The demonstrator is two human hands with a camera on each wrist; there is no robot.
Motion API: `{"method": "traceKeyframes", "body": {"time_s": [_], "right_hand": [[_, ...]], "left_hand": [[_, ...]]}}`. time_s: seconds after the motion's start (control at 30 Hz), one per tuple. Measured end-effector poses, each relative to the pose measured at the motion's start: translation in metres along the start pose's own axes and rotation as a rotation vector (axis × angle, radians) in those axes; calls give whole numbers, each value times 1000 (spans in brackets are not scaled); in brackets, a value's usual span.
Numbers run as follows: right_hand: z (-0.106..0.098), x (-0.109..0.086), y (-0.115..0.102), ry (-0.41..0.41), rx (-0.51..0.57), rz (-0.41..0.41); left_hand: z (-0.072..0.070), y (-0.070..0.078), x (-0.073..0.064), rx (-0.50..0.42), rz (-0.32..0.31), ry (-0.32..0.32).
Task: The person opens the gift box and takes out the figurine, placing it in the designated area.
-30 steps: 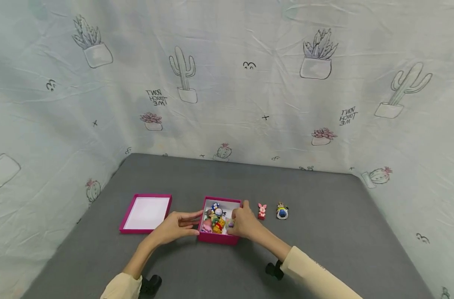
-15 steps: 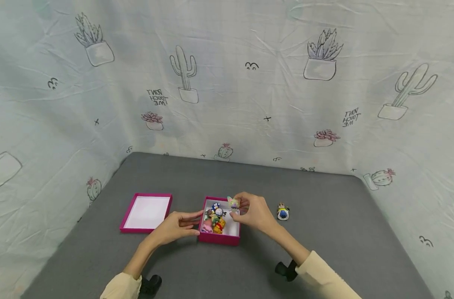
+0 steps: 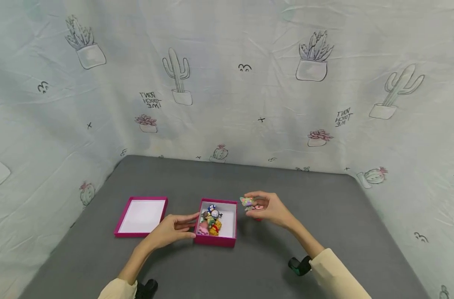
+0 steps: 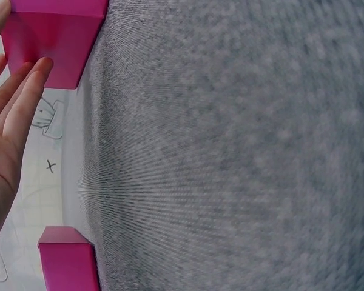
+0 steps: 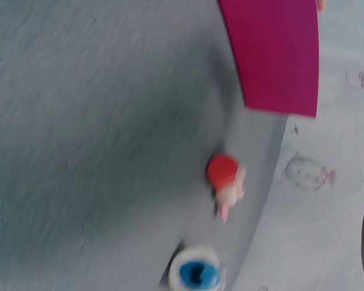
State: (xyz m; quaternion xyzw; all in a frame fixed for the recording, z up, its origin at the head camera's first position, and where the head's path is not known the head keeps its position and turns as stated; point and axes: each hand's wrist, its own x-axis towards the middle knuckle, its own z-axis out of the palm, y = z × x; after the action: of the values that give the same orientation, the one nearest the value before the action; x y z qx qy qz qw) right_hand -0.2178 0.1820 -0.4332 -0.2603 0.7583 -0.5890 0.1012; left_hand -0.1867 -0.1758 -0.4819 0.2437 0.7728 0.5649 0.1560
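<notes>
My right hand (image 3: 273, 209) pinches a small pastel cat-eared figurine (image 3: 246, 202) just right of the magenta box (image 3: 216, 241). Inside the box, several small figurines lie bunched on the left, among them a yellow bear figurine (image 3: 214, 227) and a pink one (image 3: 203, 228). My left hand (image 3: 168, 230) touches the box's left side with its fingers extended; the left wrist view shows the fingertips against the box wall (image 4: 64, 54). A red-and-pink rabbit-eared figurine (image 5: 224, 179) stands on the table, partly behind my right hand in the head view.
Left of the box lies its magenta lid (image 3: 142, 216), white inside up. A white-and-blue figurine (image 5: 197, 273) stands beyond the rabbit-eared one, hidden by my right hand in the head view. A cactus-print cloth (image 3: 227, 83) hangs behind the grey table (image 3: 197, 174).
My right hand has lifted the cat-eared figurine out of the box and carried it right, over the table. The left hand stays at the box's left side.
</notes>
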Motion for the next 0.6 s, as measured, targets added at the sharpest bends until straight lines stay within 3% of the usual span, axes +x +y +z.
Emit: {"method": "traceKeyframes", "body": {"time_s": [0.3, 0.6], "right_hand": [[-38, -29, 6, 67, -69, 16], [-79, -61, 23, 137, -117, 77]], "left_hand": [[15, 5, -11, -51, -42, 24], [30, 13, -21, -62, -30, 46]]}}
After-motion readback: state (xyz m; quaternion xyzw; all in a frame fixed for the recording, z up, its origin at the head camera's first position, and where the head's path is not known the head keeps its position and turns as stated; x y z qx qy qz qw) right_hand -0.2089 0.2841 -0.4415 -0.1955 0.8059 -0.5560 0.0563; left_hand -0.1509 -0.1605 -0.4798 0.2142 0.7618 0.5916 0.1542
